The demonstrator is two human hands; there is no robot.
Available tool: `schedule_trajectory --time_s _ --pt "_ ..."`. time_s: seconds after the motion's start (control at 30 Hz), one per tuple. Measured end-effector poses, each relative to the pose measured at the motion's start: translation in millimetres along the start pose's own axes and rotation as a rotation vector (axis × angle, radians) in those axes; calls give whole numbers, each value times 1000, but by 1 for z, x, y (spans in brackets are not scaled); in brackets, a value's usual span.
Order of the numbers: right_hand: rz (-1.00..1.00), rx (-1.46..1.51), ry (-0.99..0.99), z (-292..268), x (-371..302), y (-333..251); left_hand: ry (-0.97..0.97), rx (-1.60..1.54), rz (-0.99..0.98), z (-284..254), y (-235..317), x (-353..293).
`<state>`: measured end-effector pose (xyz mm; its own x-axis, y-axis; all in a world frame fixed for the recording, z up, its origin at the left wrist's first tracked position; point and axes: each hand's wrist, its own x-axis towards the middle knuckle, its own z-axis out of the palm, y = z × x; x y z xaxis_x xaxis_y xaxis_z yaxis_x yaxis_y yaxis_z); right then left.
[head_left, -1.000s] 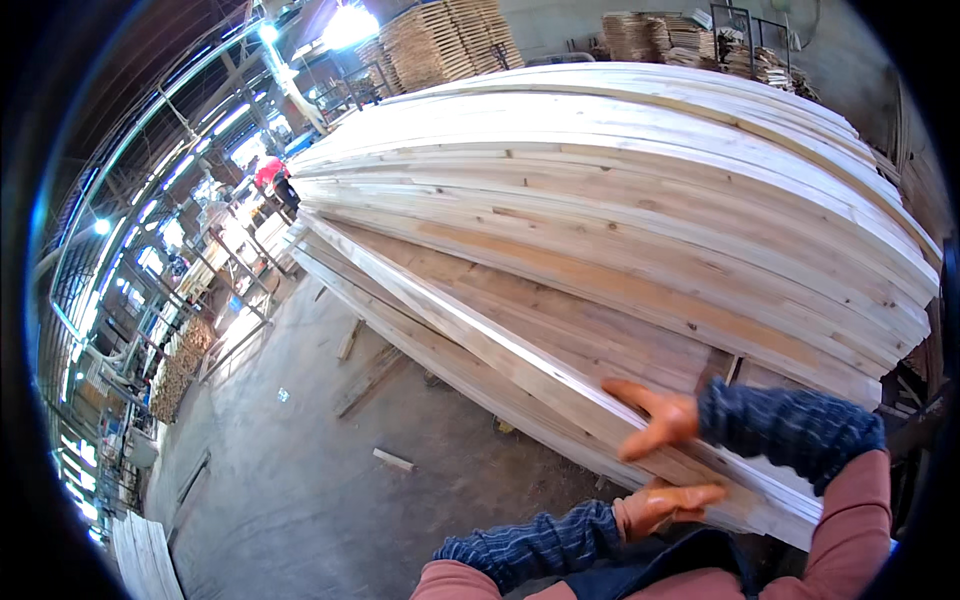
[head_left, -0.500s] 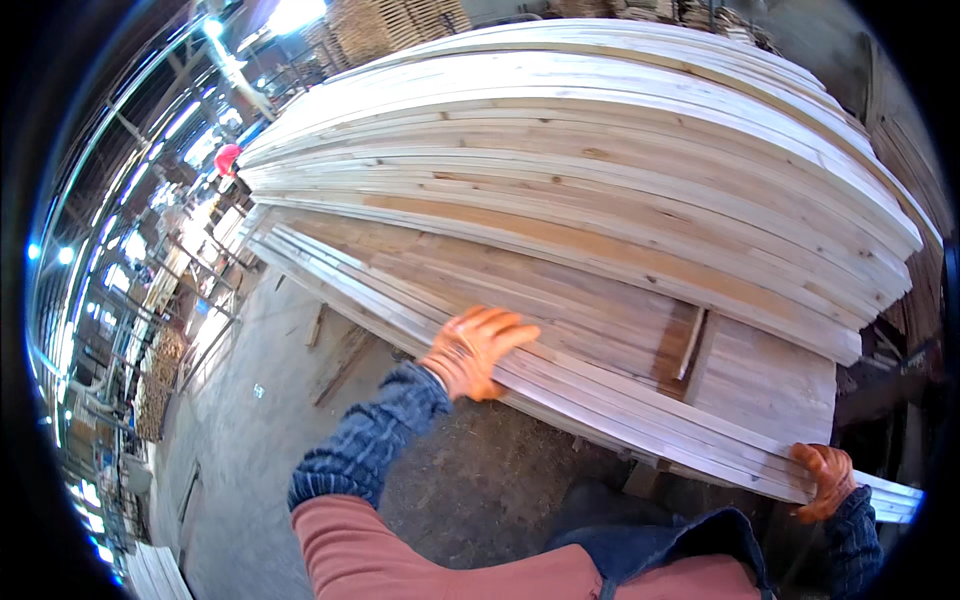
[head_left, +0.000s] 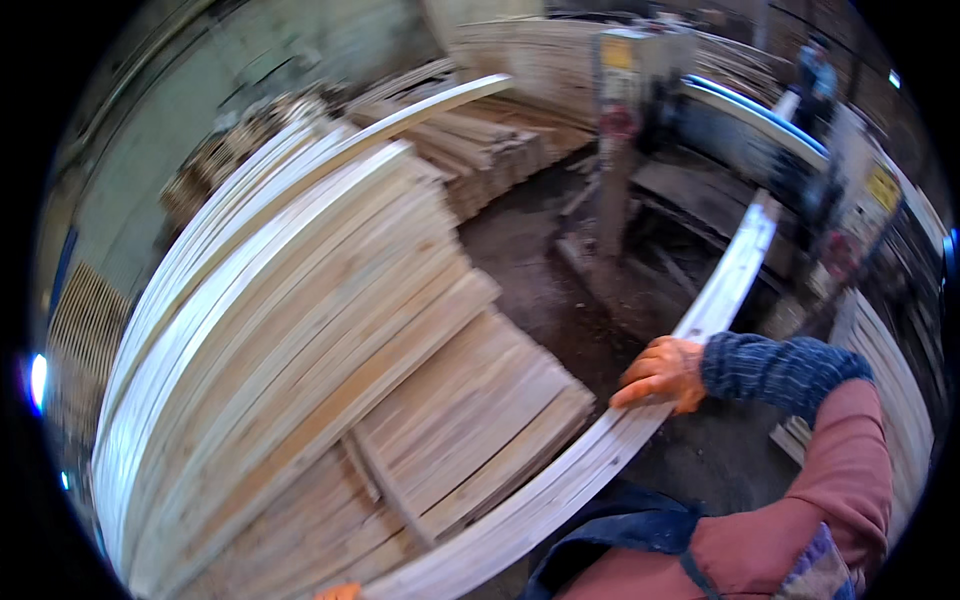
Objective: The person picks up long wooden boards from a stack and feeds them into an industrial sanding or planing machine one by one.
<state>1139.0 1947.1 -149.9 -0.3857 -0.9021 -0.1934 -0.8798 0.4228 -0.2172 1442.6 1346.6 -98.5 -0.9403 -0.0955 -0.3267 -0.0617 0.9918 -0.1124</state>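
My right hand [head_left: 662, 375], in an orange glove, is wrapped over several long pale wooden boards [head_left: 590, 445], which lie close together. They run from the lower edge up to the machine at the right. Only a sliver of my left hand [head_left: 338, 592], also orange-gloved, shows at the bottom, beside the same boards; its fingers are mostly cut off by the picture's edge. To the left of the boards rises a tall stack of planks [head_left: 300, 290], with a lower layer of wide panels [head_left: 480, 400] at its foot. The picture is blurred by motion.
A machine with two grey uprights [head_left: 618, 150] and a blue-edged crossbar [head_left: 755, 112] stands at the far right. Another person [head_left: 815, 75] is behind it. More timber [head_left: 470, 150] lies beyond the stack, and further boards [head_left: 885, 400] stand at my right.
The view has swung right, from the stack's long side to its end and the machine. My right hand holds the boards; my left has dropped to the lower edge.
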Motion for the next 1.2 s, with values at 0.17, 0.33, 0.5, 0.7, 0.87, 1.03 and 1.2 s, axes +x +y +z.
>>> schedule_trajectory --time_s 0.17,0.33,0.5,0.7,0.87,1.03,1.2 --pt "19 -12 76 49 -40 27 110 -37 94 30 51 -18" --pt "207 -194 80 78 -98 87 683 -56 178 118 161 27" --pt "264 -22 226 100 -107 94 401 -106 161 89 290 69" --pt "-94 4 191 168 -25 32 -19 -259 146 132 363 136" --pt "-18 -11 -182 118 10 -7 31 -427 259 94 406 156" --pt "174 -23 -136 112 -24 34 219 -394 268 116 355 130" --pt "87 -8 167 145 -63 101 91 -154 -5 157 213 48"
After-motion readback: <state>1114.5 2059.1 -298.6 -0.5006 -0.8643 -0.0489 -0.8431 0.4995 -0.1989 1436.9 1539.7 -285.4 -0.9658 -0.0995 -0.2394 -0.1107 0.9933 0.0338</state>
